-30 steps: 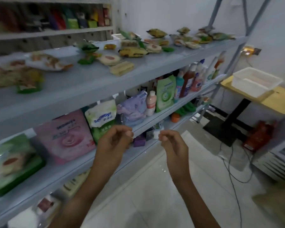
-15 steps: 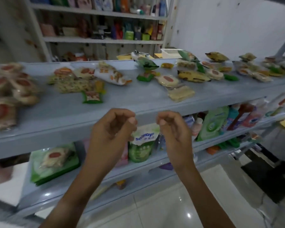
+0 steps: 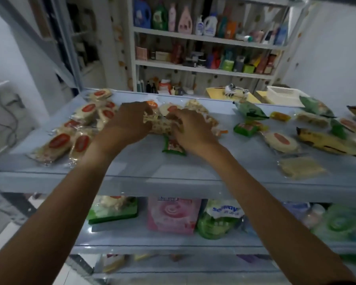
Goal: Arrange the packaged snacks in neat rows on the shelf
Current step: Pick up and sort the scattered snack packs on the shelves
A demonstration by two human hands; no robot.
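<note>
The grey top shelf [image 3: 173, 167] carries many packaged snacks. At its middle, my left hand [image 3: 124, 123] and my right hand [image 3: 190, 129] both grip a clear pack of beige biscuits [image 3: 159, 125] from either side. A cluster of round cakes with red labels [image 3: 78, 130] lies left of my hands. A small green pack [image 3: 173, 146] lies just below my right hand. More red-label cakes [image 3: 281, 140], green packs [image 3: 246, 128] and a yellow banana-like pack [image 3: 325, 141] are scattered on the right.
A flat pale wafer pack [image 3: 302, 168] lies near the shelf's front right edge. The lower shelf [image 3: 162, 238] holds pink and green pouches. Behind stands a white rack [image 3: 203, 68] full of bottles, with a white basket [image 3: 285, 95] to its right.
Both hands rose from in front of the shelf edge, reached over the top shelf and took hold of the biscuit pack. The view swung left and up.
</note>
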